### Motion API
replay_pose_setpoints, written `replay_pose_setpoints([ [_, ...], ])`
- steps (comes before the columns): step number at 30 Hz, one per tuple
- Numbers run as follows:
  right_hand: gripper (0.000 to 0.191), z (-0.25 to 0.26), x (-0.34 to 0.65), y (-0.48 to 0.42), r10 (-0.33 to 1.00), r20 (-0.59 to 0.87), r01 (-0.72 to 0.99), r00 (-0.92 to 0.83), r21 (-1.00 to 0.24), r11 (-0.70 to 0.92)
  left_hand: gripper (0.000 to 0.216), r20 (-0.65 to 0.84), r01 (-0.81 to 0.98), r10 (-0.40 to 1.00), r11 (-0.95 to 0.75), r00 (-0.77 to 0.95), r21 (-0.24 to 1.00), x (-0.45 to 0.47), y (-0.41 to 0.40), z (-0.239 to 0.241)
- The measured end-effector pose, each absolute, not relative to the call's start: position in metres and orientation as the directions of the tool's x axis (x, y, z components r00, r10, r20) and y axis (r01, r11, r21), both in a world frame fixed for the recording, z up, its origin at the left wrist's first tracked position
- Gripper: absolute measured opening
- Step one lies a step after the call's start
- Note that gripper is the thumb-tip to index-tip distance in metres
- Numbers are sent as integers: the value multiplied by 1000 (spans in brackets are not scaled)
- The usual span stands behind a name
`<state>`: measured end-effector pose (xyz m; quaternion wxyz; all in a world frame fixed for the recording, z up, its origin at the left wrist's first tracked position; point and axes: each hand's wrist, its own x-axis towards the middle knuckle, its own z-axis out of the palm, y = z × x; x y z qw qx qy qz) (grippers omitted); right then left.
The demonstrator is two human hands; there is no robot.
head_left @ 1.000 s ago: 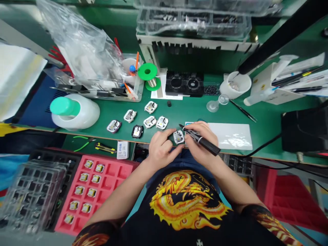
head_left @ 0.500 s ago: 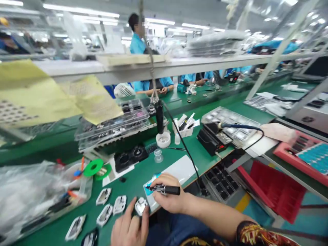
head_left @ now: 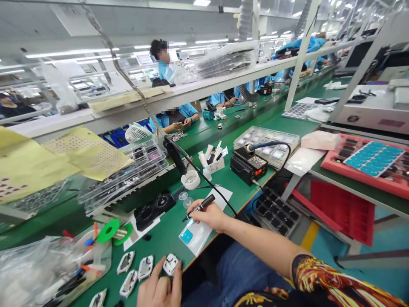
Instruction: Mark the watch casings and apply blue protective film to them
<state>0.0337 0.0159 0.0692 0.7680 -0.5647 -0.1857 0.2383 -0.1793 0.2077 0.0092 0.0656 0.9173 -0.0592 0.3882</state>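
Observation:
My right hand (head_left: 207,215) grips a black marker pen (head_left: 203,204), its tip slanting down to the left above a pale sheet (head_left: 198,243). A blue sticker (head_left: 186,236) shows on that sheet's lower part. Low in the head view, my left hand (head_left: 159,286) holds a small white housing (head_left: 170,264) at the bench edge between index finger and thumb. Dark and metallic parts show inside the housing. Several similar white housings (head_left: 146,267) lie just left of my left hand.
A plastic bin (head_left: 107,256) with bags and tools stands at left, near a green spool (head_left: 108,230). Beyond my right hand are a white cup (head_left: 191,180), a soldering station (head_left: 248,166) and clear trays (head_left: 266,140). A black cable (head_left: 217,190) hangs across the bench.
My right hand has moved with the marker pen away from the lower blue sticker, farther up the sheet. My left hand stays at the white housing. The camera view has shifted and tilted.

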Motion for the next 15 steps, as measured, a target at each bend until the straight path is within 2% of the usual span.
replay_pose_setpoints([
  [2,25,70,28,9,572,22,-156,820,-953,260,36,765,-58,26,-995,644,82,-178,199,7],
  [4,26,68,24,4,574,2,-170,819,-954,246,44,786,-5,71,-996,614,94,-176,192,5],
  [9,30,63,28,0,580,-55,-225,813,-948,224,48,759,22,145,-985,635,169,-176,185,6],
  [12,33,61,31,-1,581,-49,-205,812,-957,207,52,763,81,196,-979,616,185,-176,180,8],
  [15,34,58,31,-3,585,-42,-182,810,-966,182,52,722,122,278,-957,633,262,-174,171,13],
])
